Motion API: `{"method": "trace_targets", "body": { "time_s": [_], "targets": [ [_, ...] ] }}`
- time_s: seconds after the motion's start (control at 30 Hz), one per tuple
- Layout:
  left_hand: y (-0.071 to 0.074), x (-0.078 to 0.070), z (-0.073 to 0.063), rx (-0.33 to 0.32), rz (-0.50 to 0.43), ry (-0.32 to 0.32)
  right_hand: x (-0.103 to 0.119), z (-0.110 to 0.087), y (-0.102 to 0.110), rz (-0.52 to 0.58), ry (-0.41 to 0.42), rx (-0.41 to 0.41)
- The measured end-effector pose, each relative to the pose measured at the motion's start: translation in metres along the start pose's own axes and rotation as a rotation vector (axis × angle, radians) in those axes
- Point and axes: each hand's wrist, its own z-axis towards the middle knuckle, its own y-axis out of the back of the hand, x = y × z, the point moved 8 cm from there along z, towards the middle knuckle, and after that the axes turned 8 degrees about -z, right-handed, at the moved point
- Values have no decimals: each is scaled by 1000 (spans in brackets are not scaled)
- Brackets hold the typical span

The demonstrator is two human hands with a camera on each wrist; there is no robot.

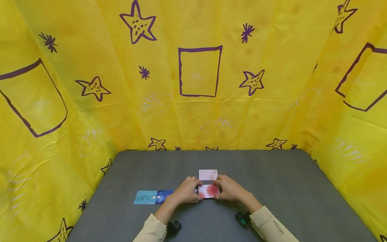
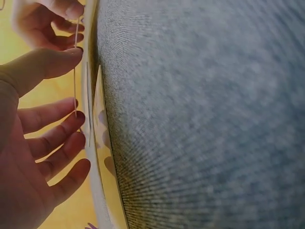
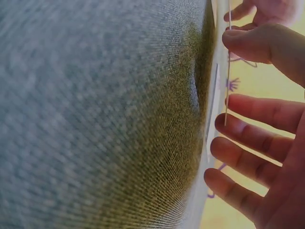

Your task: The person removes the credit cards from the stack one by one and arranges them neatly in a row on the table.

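A white card with red circles (image 1: 208,191) is held by its edges between my two hands, in the middle of the head view. My left hand (image 1: 188,190) pinches its left side with thumb and fingers. My right hand (image 1: 228,188) pinches the right side. In the left wrist view the card (image 2: 75,86) shows edge-on, raised above the tabletop; the right wrist view shows its thin edge (image 3: 228,71) too. Just beyond it lies a pale pink card (image 1: 208,174). A teal card (image 1: 145,197) and a dark blue card (image 1: 163,195) lie left of my left hand, which partly hides that row.
A grey cloth-covered table (image 1: 266,178) spreads around the hands. Yellow curtains (image 1: 199,124) printed with purple stars and squares hang behind it and on both sides. Dark bands (image 1: 173,228) sit at both wrists, near the pale sleeves (image 1: 269,223).
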Motion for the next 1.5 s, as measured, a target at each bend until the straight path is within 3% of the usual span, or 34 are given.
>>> {"method": "trace_targets", "body": {
  "time_s": [0.57, 0.8, 1.03, 1.33, 1.5],
  "targets": [
    [-7, -2, 2, 22, 45, -4, 3, -2, -3, -10, 26, 7],
    [-9, -1, 2, 31, 55, 11, 8, -4, -1, -23, 48, -35],
    [-7, -1, 0, 38, 57, 16, 10, -4, -2, -12, 28, 4],
    [-6, 0, 0, 43, 39, 31, 12, -4, -2, -16, 50, -9],
    [-5, 0, -2, 49, 44, 12, 8, -1, -3, 36, 30, 22]
  ]
}}
